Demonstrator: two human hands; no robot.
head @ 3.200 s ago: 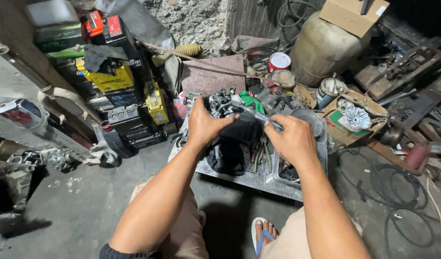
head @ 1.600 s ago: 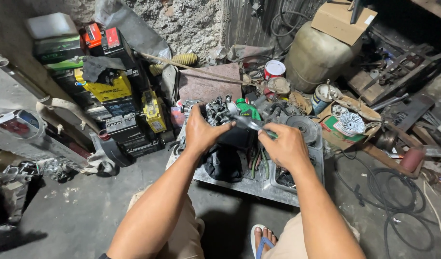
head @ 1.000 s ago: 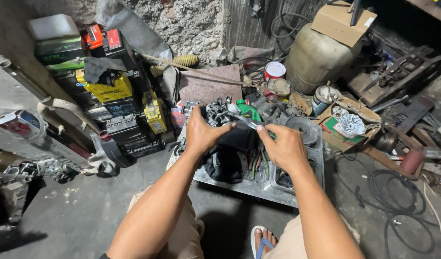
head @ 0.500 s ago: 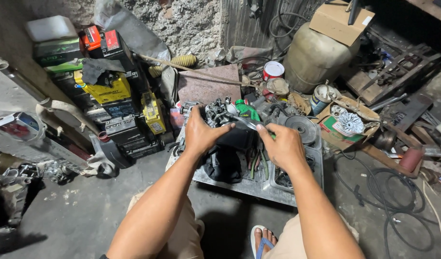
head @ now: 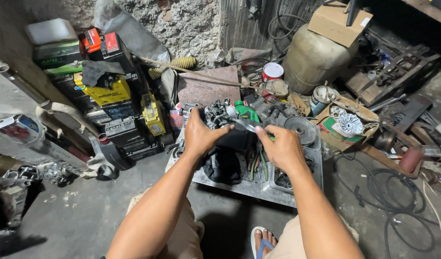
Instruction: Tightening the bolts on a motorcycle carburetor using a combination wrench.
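Grey metal engine part (head: pixel 216 115), small and greasy, gripped by left hand (head: pixel 200 135) over shallow dented metal tray (head: pixel 259 184) on concrete floor (head: pixel 86 211). Left hand clenched round that part, thumb stretched toward right. Right hand (head: pixel 280 147) closed on slim silver hand tool (head: pixel 243 124), tip laid against grey part, green handle end just showing past knuckles. Exact kind of tool too small to tell.

Beneath both hands, inside tray: black crumpled cloth (head: pixel 224 163), loose thin rods and wires (head: pixel 257 163), round grey metal disc (head: pixel 300 129) at far right corner. Just behind tray, green plastic bottle (head: pixel 246 111) and flat reddish slab (head: pixel 206 87) leaning toward rough wall.

Further left: stack of old vehicle batteries (head: pixel 105 96), black, yellow and red-topped, with white plastic box (head: pixel 50 31) on top. Further right: open cardboard box (head: pixel 347 127) holding finned white metal wheel, large dirty beige plastic drum (head: pixel 319 57) with brown carton (head: pixel 339 20) on top, red-and-white tin (head: pixel 272 72), coiled black cable (head: pixel 398 192) across floor. Bottom edge: sandalled foot (head: pixel 264 240).
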